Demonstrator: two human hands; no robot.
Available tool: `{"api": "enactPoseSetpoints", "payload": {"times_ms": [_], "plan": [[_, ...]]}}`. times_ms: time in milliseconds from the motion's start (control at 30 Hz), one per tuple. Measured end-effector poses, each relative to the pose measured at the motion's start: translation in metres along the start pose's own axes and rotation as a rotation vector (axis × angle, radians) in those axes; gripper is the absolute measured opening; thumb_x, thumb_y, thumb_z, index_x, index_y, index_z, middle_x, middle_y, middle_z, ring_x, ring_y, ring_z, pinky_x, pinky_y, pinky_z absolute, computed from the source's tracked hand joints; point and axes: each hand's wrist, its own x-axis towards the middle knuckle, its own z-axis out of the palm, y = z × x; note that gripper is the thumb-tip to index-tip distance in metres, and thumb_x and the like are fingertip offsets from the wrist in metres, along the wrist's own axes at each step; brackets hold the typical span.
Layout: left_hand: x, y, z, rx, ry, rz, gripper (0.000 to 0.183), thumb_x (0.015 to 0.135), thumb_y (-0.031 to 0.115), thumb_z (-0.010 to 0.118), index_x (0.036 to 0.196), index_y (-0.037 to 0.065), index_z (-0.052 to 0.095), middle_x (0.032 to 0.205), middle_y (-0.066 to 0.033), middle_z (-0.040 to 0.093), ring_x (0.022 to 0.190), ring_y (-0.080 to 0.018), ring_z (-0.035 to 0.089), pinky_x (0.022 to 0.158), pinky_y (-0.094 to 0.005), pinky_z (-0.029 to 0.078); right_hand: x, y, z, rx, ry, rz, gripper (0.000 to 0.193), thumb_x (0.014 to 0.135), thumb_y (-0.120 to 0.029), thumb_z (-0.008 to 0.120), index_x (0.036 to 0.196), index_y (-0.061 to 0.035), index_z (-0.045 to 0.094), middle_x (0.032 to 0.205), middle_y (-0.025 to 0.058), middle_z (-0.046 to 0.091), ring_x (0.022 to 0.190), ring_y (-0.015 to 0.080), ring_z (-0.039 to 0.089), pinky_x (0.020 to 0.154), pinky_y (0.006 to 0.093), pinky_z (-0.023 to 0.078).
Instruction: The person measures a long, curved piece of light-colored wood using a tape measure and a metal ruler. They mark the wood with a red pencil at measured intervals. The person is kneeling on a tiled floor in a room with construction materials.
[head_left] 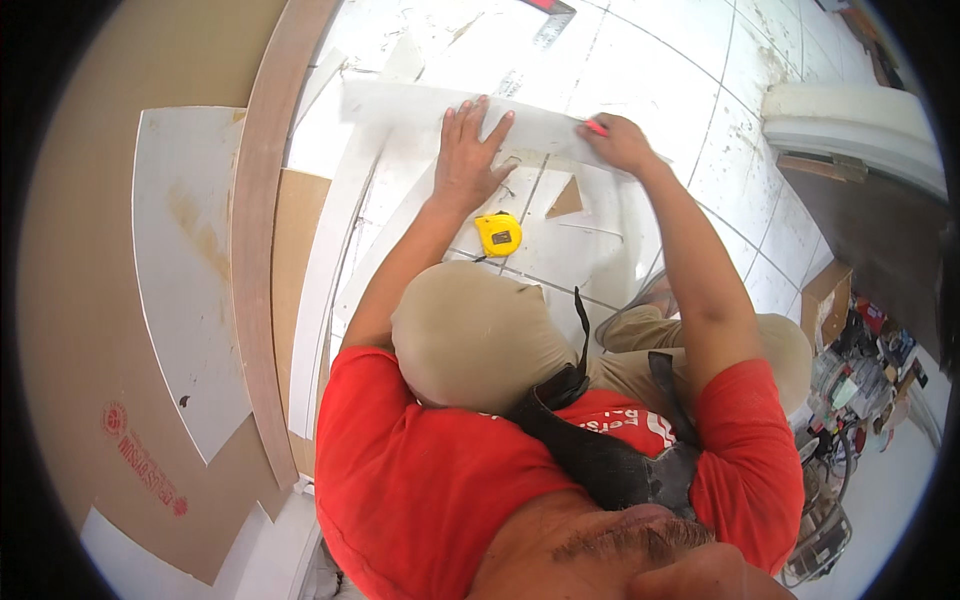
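A long, thin whitish strip of sheet material (550,128) lies across the tiled floor in front of me. My left hand (468,150) rests flat on it, fingers spread. At the strip's right part, my right hand (622,146) is closed around a small red tool (596,127); its tip is hidden, and I cannot tell if it is a knife or a marker. Between my forearms, nearer to me, sits a yellow tape measure (499,234). A brown triangular scrap (566,199) lies to its right. Beyond the strip is a metal square with a red handle (553,24).
Large brown boards (75,280), a white panel piece (185,260) and a wooden plank (262,190) stand along the left. White strips (312,330) lie beside the plank. At right are a white ledge (850,112), an open cardboard box (826,300) and a cluttered heap (855,385).
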Motion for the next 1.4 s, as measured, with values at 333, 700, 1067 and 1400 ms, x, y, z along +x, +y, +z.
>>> {"api": "enactPoseSetpoints", "payload": {"times_ms": [333,700,1067,1400], "plan": [[-0.118,-0.062,0.029,0.095,-0.221,-0.391,0.067,0.084,0.034,0.073,0.139,0.006,0.048,0.138,-0.0257,0.045,0.126,-0.0391,0.044,0.106,-0.0502,0.035,-0.009,0.103,-0.022,0.106,-0.037,0.425,0.053,0.089,-0.053,0.058,0.087,-0.0021,0.070,0.064,0.0108,0.064,0.055,0.0214,0.061,0.061,0.0365,0.050],[-0.159,-0.171,-0.027,0.275,-0.056,-0.683,0.061,0.086,0.031,0.071,0.136,0.002,0.054,0.135,-0.0293,0.046,0.122,-0.0434,0.046,0.104,-0.0484,0.038,-0.006,0.122,-0.004,0.160,-0.088,0.357,0.049,0.087,-0.049,0.066,0.078,-0.0012,0.064,0.058,0.0052,0.054,0.048,0.0167,0.052,0.047,0.0339,0.044],[-0.104,-0.034,-0.010,-0.048,-0.336,-0.384,0.098,0.067,0.060,0.080,0.144,0.009,0.045,0.143,-0.0217,0.044,0.135,-0.0366,0.039,0.110,-0.0459,0.032,-0.019,0.065,-0.003,-0.112,0.241,0.114,0.067,0.077,-0.055,0.074,0.124,-0.0074,0.064,0.130,0.0146,0.056,0.114,0.0322,0.059,0.096,0.0404,0.049],[-0.127,0.036,0.049,-0.359,-0.348,-0.283,0.061,0.069,0.023,0.079,0.125,0.010,0.058,0.128,-0.0178,0.050,0.122,-0.0354,0.047,0.100,-0.0422,0.045,0.012,-0.002,0.026,-0.181,0.035,0.093,0.080,0.071,-0.017,0.079,0.140,0.0002,0.040,0.139,0.0227,0.043,0.112,0.0393,0.060,0.095,0.0424,0.052]]}}
